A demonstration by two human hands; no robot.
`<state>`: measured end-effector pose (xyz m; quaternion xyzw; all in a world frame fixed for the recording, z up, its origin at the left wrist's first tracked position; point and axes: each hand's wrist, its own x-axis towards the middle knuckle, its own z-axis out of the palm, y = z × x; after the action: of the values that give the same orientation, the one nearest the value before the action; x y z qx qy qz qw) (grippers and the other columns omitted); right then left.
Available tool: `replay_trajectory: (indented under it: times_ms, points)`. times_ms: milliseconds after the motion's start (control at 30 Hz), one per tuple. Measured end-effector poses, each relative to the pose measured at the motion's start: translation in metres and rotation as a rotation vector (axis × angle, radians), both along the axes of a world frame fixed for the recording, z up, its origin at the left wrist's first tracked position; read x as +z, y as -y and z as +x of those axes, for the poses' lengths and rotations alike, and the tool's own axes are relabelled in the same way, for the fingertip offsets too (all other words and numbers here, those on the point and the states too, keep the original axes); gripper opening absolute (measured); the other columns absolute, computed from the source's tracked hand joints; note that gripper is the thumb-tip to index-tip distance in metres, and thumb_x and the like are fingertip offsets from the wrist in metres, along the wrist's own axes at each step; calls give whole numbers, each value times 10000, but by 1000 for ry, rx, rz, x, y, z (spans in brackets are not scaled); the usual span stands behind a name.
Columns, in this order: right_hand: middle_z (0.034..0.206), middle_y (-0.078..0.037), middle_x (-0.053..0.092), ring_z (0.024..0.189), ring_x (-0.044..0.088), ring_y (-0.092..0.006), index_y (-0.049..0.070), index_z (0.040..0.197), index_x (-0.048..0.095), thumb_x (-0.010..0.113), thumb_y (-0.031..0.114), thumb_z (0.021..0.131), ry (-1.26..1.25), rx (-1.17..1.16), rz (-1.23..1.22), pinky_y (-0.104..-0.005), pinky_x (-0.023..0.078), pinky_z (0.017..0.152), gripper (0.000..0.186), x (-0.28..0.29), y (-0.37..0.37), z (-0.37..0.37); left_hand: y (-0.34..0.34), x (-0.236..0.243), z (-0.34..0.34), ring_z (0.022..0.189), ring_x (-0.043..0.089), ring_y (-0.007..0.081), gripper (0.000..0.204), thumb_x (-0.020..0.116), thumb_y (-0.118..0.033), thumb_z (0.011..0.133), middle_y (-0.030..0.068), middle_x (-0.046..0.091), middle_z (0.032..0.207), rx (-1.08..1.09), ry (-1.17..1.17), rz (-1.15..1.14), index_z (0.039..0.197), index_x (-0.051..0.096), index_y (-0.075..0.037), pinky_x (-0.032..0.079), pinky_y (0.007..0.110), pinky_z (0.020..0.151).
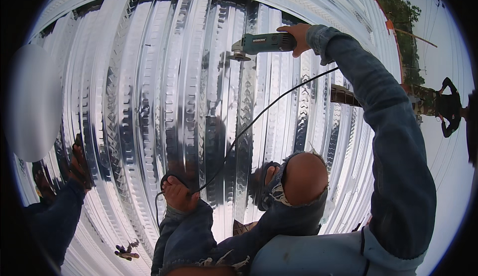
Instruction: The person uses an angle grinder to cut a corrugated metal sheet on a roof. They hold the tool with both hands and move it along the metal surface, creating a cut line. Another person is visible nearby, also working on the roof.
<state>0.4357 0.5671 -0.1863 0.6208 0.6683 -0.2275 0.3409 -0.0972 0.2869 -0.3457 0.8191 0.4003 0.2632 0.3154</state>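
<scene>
A: Where does the angle grinder [269, 43] lie relative to the grip?
B: The right hand [298, 40] is wrapped around its rear; the body projects left, disc [240, 57] outermost, over ribbed metal sheets [149, 96].
A: And the black cord [259, 115]?
B: It curves from the right to the near-left foot [180, 194].

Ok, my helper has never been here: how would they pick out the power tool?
Start with the shiny ribbed metal strips filling most of the view. Above and right of centre, the right hand, out of a denim sleeve, grips the power tool by one end. Its teal-green body, metal-headed at the left, stands out from the silvery strips.
</scene>
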Motion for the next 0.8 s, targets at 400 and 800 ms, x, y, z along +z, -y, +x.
replay_trajectory:
  times_ms: [400,800]
  points:
    - [1057,-131,648,982,624,-324,221,1355,399,705,64,582,98,105,-38,-397,493,864,847,16,-17,-4,22,-8,2,585,516,366,325,669,-307,713,141,512,561,231,-270,78,559,527,-59,366,521,606]
    - [1022,-152,651,968,629,-334,221,1346,410,721,85,582,68,100,-25,-400,502,835,836,12,2,33,17,-13,8,580,498,384,317,712,-280,637,128,500,554,281,-268,14,508,495,-89,366,525,606]
